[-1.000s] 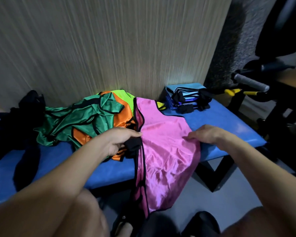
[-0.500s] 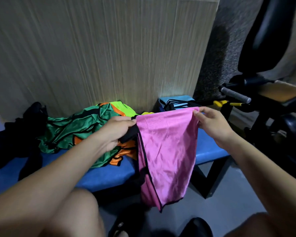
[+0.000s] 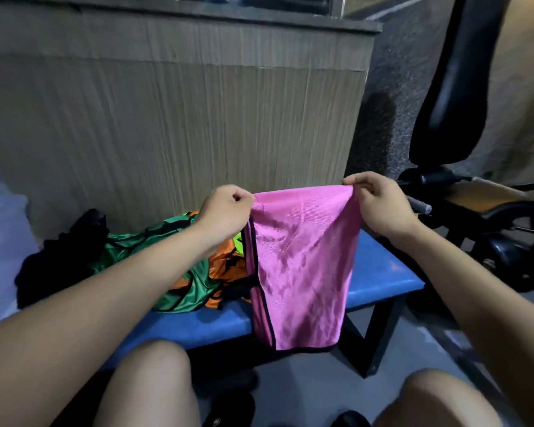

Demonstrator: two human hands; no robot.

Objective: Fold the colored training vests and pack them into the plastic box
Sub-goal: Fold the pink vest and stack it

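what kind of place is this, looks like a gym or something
Probably a gym or sports hall: a blue padded bench, black exercise equipment at right, and a pile of training vests.

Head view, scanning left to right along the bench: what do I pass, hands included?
Black cloth → green vest → orange vest → left hand → pink vest → right hand → bare blue bench end.

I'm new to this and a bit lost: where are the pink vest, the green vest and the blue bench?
pink vest (image 3: 302, 272), head view, middle of hanging cloth.
green vest (image 3: 121, 251), head view, crumpled cloth.
blue bench (image 3: 383, 272), head view, bare padded top.
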